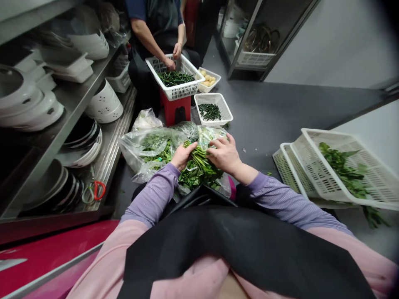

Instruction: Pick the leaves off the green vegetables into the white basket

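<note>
Green stems (200,157) in left grip (182,156), beside right grip (226,156).

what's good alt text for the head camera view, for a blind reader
A person's left hand grips a bunch of leafy green stems, the right hand curled close beside it, by a clear plastic bag of greens. Opposite, a co-worker's hands are at a white basket of green vegetables on a red stool. Metal shelves of dishes stand at left.

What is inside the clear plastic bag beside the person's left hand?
Leafy greens show inside the clear plastic bag, beside the left hand. The upper greens cover the bag's bottom, so whatever lies there cannot be seen.
</note>
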Motion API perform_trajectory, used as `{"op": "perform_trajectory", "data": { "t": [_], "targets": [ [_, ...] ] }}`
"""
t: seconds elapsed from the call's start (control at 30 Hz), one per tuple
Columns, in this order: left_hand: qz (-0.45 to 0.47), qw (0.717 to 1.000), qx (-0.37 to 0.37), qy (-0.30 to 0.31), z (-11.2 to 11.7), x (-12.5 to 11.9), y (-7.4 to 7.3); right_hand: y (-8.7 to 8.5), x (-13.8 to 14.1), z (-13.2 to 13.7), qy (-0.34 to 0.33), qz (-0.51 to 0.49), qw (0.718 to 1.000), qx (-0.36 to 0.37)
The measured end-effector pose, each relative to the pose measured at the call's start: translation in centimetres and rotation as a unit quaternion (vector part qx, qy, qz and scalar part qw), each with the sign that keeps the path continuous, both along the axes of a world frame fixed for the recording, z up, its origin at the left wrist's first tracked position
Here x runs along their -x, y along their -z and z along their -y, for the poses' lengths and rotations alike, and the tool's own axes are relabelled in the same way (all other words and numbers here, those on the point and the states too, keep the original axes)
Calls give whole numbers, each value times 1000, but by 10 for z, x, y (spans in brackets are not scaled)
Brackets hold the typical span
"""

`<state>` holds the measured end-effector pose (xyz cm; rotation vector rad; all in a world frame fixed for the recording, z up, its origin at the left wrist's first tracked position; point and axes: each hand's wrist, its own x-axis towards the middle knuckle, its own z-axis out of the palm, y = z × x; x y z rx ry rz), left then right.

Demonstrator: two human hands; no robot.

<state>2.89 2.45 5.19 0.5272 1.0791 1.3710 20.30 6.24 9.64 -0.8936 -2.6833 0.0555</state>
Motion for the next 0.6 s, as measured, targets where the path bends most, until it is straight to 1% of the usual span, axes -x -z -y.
{"op": "perform_trajectory", "data": {
  "t": [0.03,0.1,0.2,0.3,0.37,0.47,0.53,0.6],
  "targets": [
    [2,1000,2,0,0,1,0,-2,1,3,-6,3,1000,-15],
    [9,1000,5,-1,0,2,0,-4,5,7,-16,8,1000,-19],
    [13,1000,17,-2,-1,5,0,-5,12,7,-15,28,999,13],
    [-2,1000,20,-3,-2,4,2,-4,17,4,-2,46,996,71],
    [-11,1000,7,-18,-2,3,3,-4,20,4,21,30,990,136],
    [-21,998,-20,-47,-2,1,5,-2,25,6,67,-2,972,223],
    [-26,998,-27,-55,-1,1,5,0,29,7,84,-19,964,250],
    [-37,997,-31,-57,0,1,5,3,31,8,83,-42,959,270]
  ]
}}
